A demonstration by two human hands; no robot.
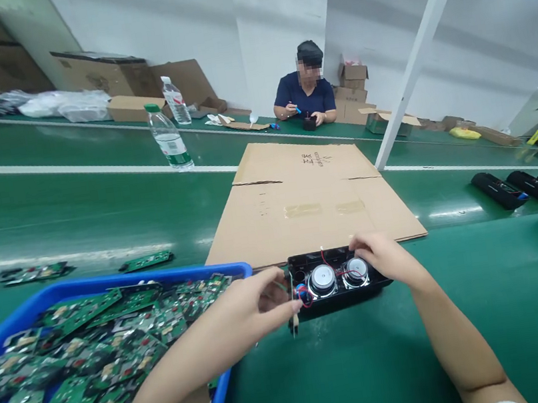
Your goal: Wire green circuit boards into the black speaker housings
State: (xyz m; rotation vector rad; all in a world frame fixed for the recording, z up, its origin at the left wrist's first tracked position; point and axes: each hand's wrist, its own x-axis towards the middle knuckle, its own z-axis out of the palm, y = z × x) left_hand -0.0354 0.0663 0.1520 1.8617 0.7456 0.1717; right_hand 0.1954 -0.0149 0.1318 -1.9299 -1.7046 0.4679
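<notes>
A black speaker housing (337, 281) with two round silver drivers and red and blue wires lies open on the green belt in front of me. My left hand (258, 302) pinches the wires at its left end, where a small plug hangs down. My right hand (383, 256) grips the housing's right end, fingers over the top edge.
A blue bin (109, 284) full of green circuit boards stands at my left. A flattened cardboard sheet (309, 199) lies just behind the housing. Black housings (529, 184) line the right. A water bottle (168, 137) stands beyond; a seated person (306, 91) works across the belt.
</notes>
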